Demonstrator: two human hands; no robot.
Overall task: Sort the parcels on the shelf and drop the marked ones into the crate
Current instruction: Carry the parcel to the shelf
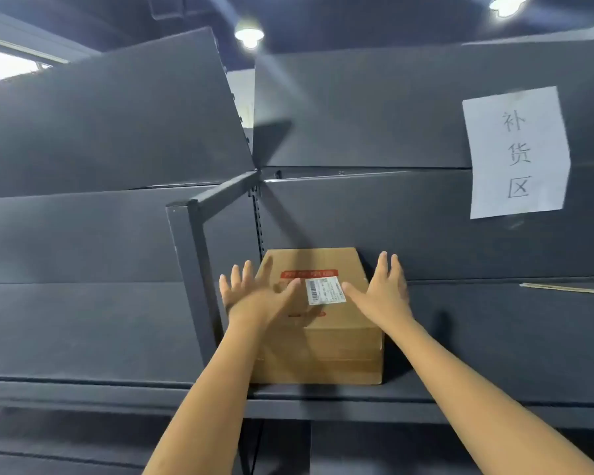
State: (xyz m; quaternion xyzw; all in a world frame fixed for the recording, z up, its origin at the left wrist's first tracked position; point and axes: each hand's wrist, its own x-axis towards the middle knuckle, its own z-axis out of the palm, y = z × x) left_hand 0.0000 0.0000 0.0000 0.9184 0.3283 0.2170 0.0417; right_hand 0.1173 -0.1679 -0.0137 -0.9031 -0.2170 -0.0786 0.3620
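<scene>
A brown cardboard parcel sits on the dark shelf, pushed against the back panel beside a metal upright. It carries red tape and a white barcode label on top. My left hand is spread over the parcel's left top edge with straight fingers. My right hand is spread at the parcel's right top edge, fingers straight. Whether either palm touches the cardboard I cannot tell. No crate is in view.
A metal upright stands just left of the parcel. A white paper sign with handwriting hangs on the back panel at the right. A thin pale strip lies on the shelf's far right. Another shelf bay extends left.
</scene>
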